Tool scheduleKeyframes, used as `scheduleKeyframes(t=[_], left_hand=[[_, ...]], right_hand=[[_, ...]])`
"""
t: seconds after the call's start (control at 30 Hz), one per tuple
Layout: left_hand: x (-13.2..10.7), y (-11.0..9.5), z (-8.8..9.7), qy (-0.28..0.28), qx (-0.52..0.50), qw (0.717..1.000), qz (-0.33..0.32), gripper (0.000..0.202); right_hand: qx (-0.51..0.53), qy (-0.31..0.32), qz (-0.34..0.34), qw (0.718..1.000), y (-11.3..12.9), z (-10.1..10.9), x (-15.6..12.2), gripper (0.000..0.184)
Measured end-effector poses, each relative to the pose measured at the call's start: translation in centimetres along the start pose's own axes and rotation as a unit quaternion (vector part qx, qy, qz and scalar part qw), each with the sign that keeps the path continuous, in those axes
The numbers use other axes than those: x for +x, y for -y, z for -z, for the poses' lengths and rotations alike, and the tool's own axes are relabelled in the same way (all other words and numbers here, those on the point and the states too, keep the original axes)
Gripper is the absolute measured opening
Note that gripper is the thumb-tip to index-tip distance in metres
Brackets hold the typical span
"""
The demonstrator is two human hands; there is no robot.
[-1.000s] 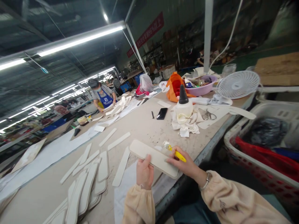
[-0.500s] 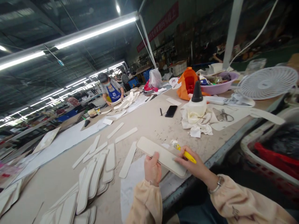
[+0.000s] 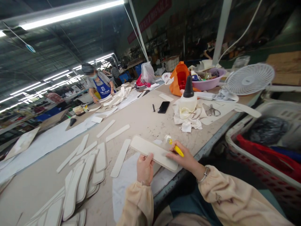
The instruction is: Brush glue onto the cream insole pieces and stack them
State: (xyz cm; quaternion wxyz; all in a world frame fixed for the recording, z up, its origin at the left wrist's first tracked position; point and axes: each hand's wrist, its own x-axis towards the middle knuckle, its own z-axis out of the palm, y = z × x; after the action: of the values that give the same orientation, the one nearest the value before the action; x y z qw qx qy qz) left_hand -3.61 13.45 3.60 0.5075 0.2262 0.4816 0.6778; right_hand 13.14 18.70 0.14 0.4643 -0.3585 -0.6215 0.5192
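My left hand (image 3: 145,168) grips the near edge of a long cream board piece (image 3: 152,152) with rounded ends, held just above the table edge. My right hand (image 3: 184,160) steadies the board's right end and also holds a yellow-handled brush (image 3: 175,148) whose whitish bristle tip sticks out to the left. Both hands are closed. Under the board lies a white sheet (image 3: 128,179). Several similar cream strips (image 3: 89,171) lie fanned out on the table to my left.
A glue bottle with a black cone cap (image 3: 187,102) stands on crumpled rags, with scissors (image 3: 213,111), a black phone (image 3: 163,107), an orange bag (image 3: 180,82), a purple basin (image 3: 208,82) and a white fan (image 3: 249,79) beyond. A basket (image 3: 265,147) sits right. A person in a blue apron (image 3: 100,86) works far along the table.
My hands keep the same hold on the board and the brush. Only the camera view has swung, right and then back left.
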Motion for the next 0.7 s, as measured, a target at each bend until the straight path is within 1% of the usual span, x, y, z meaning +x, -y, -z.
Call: scheduleKeyframes(t=[0.1, 0.23, 0.33, 0.5, 0.63, 0.7], left_hand=[[-0.2, 0.9, 0.0, -0.010, 0.017, 1.000, 0.002, 0.027], [-0.5, 1.9, 0.3, -0.016, 0.043, 0.999, 0.009, 0.027], [-0.5, 2.2, 0.4, -0.017, 0.058, 0.998, 0.009, 0.026], [-0.7, 2.0, 0.0, -0.024, 0.046, 0.999, 0.017, 0.028], [-0.6, 1.2, 0.1, -0.001, -0.017, 0.999, 0.038, 0.029], [-0.2, 0.5, 0.4, -0.008, -0.043, 0.998, 0.042, 0.026]], right_hand=[[-0.036, -0.001, 0.020, 0.999, 0.4, -0.2, 0.0, 0.030], [-0.055, 0.002, 0.018, 0.998, 0.7, -0.4, 0.1, 0.026], [-0.058, 0.007, 0.017, 0.998, 0.6, -0.5, 0.0, 0.024], [-0.049, 0.018, 0.016, 0.999, 0.2, -0.4, 0.1, 0.023], [-0.072, 0.036, 0.027, 0.996, 0.4, -0.1, 0.2, 0.021], [-0.080, 0.044, 0.031, 0.995, 0.5, -0.1, 0.1, 0.019]])
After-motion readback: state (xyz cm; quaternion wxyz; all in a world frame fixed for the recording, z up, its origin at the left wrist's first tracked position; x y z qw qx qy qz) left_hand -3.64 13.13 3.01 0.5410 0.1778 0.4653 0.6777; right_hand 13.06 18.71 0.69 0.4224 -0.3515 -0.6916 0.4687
